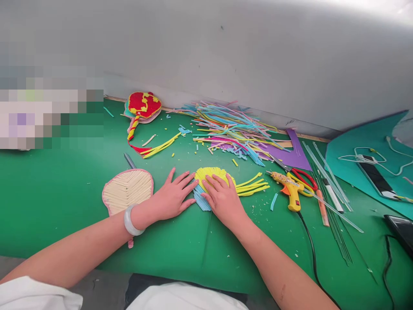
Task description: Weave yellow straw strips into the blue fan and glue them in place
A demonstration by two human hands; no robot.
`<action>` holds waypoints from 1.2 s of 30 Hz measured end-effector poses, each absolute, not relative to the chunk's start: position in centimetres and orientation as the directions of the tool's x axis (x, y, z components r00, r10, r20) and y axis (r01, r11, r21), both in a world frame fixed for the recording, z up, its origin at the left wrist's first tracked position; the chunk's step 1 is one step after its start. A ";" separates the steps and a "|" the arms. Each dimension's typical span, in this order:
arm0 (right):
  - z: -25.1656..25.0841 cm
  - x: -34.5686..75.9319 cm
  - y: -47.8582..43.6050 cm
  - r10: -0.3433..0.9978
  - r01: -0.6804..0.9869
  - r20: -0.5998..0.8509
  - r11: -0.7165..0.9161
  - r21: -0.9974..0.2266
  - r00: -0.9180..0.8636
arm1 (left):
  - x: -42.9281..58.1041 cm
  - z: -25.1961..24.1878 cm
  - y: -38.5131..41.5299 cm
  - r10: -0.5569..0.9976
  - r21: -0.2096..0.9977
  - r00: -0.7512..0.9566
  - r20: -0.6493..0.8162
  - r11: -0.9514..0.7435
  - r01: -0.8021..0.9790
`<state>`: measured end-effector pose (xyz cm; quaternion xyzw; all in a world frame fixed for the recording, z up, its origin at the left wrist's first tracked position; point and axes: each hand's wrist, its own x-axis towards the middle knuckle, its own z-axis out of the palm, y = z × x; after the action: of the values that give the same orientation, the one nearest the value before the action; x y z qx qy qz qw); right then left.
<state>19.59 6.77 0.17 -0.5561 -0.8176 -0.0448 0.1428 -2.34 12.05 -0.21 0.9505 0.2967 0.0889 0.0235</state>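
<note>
Both hands rest on a flat piece (209, 172) made of yellow and blue pipe cleaners laid side by side, lying on the green table. My right hand (223, 200) lies flat over its middle, fingers stretched out. With fingers spread, my left hand (176, 193) touches the left edge of the piece at its fingertips. Loose yellow pipe cleaners (253, 187) stick out to the right from under the right hand. A cream fan shape with a pink rim (127, 189) lies beside my left wrist, partly hidden by the forearm.
A red and yellow fan (144, 105) lies at the back left. Heaped pipe cleaners (229, 125) and a purple sheet (290, 155) are at the back. To the right lie a yellow glue gun (292, 191), red-handled scissors (303, 176), glue sticks (332, 172), wires and a phone (377, 176).
</note>
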 end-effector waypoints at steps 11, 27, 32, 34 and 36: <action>0.6 19.5 6.4 0.882 0.916 0.321 0.392 -0.089 -0.346 | -2.4 -0.2 12.1 0.562 0.081 0.814 0.145 -0.827 0.557; 0.5 19.8 6.7 0.842 0.894 0.429 0.422 -0.149 -0.326 | -2.4 -0.4 12.1 0.567 0.098 0.808 0.160 -0.824 0.559; 2.1 21.5 7.0 0.741 0.893 0.665 0.359 -0.270 -0.097 | -2.4 -0.6 12.2 0.571 0.097 0.806 0.157 -0.821 0.563; 2.5 22.3 7.1 0.679 0.901 0.734 0.327 -0.284 -0.015 | -2.4 -0.6 12.2 0.571 0.098 0.807 0.153 -0.821 0.562; 2.7 22.8 7.2 0.640 0.910 0.768 0.295 -0.292 0.039 | -2.4 -0.5 12.2 0.571 0.097 0.807 0.151 -0.821 0.563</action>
<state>22.84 7.19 2.67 -0.5734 -0.6757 -0.1548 0.4368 -2.44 12.25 -0.55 0.9502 0.2982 0.0868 0.0236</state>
